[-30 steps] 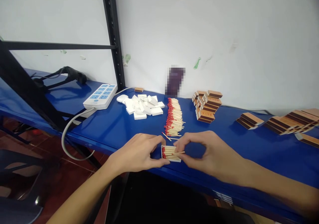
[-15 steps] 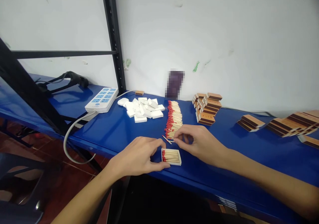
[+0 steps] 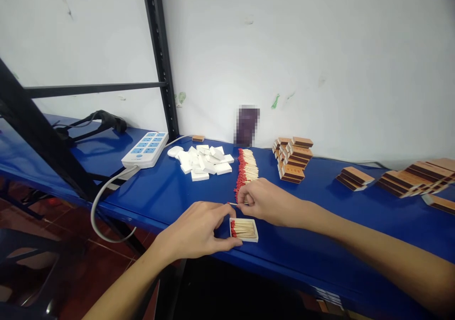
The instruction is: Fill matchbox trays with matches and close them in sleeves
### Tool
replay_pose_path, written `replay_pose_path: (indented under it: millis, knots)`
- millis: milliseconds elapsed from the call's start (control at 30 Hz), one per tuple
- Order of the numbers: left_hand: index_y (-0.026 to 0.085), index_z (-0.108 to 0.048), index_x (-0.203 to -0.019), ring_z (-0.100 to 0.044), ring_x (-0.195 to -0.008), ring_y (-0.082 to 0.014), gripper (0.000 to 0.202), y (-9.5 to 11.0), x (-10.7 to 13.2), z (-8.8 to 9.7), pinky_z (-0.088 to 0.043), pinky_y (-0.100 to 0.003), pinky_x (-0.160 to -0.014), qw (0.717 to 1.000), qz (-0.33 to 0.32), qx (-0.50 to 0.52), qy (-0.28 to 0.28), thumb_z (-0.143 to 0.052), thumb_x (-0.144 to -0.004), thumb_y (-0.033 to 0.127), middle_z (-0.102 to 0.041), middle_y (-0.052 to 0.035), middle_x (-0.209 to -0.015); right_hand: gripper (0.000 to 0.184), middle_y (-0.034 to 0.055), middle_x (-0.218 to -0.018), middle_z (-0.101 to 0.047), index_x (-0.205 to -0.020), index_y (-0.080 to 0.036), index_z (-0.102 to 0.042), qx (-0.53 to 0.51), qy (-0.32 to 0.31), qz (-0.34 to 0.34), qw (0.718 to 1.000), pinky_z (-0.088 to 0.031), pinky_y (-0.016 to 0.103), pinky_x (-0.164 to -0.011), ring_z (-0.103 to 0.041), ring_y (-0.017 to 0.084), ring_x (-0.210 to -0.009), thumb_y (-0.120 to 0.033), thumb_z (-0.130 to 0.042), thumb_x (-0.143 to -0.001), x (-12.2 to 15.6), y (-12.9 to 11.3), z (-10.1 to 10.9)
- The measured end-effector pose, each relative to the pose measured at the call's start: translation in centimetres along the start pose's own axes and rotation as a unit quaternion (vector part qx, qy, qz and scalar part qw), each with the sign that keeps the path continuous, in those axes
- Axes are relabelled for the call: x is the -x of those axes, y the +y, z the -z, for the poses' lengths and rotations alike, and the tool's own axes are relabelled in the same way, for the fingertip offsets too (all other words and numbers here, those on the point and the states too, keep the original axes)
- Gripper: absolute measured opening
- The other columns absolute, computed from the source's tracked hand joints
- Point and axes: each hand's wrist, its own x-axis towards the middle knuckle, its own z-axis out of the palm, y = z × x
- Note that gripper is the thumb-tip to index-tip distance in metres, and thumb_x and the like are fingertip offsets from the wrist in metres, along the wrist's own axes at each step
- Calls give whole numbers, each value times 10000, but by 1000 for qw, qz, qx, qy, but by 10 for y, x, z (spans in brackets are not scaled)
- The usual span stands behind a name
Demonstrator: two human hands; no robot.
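Note:
A small white matchbox tray lies at the front of the blue table, holding a layer of red-headed matches. My left hand grips its left end, index finger at the far side and thumb at the near side. Just beyond the tray, my right hand pinches a single match, its head pointing left. Behind that hand runs a long row of loose matches, heads to the left; my fingers hide its near end.
White empty trays are heaped left of the row. Stacked matchboxes stand to its right, with more matchboxes farther right. A power strip lies by the black shelf post. One matchbox sits near the wall.
My right hand has moved slightly left and now holds a match close to the left fingertips. My left hand stays on the tray. The whole view has shifted a little.

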Motion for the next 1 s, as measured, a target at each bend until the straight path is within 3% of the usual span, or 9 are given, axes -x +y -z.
replay_pose_path:
  millis: [100,233,467,667,767,1000]
  knots:
    - [216,-583,-946,-422,-568,-112,303,-1,0,-1,-275,-233,-553,1000,0,-1,-2,-661,-828,484,-447,70,-652,121,-46,-537,-539,-713,-181,-646,14,0,-13,1000,-309,213,-489,-443,85,-495,-190,-550,-785,7,-1,11]
    - [213,-595,-948,-418,-562,-111,313,-1,0,-1,-268,-235,-540,1000,2,3,1,-655,-829,497,-460,66,-655,216,-53,-483,-449,-581,-183,-562,58,-33,-6,998,-266,234,-486,-352,83,-468,-160,-505,-789,10,2,14]
    - [216,-588,-954,-419,-572,-116,320,0,0,0,-262,-238,-545,1000,8,-2,-3,-647,-832,506,-455,64,-653,114,-11,-590,-557,-643,-181,-544,96,-83,13,992,-256,251,-519,-450,108,-550,-154,-541,-754,3,6,4]
    - [224,-587,-951,-411,-562,-111,312,1,1,0,-259,-238,-544,1000,13,3,-6,-654,-827,503,-445,68,-652,72,-31,-549,-516,-665,-184,-534,83,-107,-12,991,-268,240,-487,-417,101,-505,-192,-535,-737,11,-3,33]
    - [221,-589,-955,-412,-563,-113,313,1,0,0,-257,-240,-543,1000,12,2,-6,-656,-826,498,-448,67,-652,50,-12,-621,-566,-714,-187,-580,61,-135,25,989,-304,224,-499,-482,121,-584,-218,-550,-739,17,-14,40]
    - [211,-590,-961,-443,-615,-134,299,0,1,-2,-273,-246,-559,1000,16,-7,-3,-648,-836,476,-491,48,-693,116,-10,-602,-544,-646,-180,-560,107,-142,80,981,-281,251,-501,-410,108,-532,-190,-539,-760,21,-21,17]
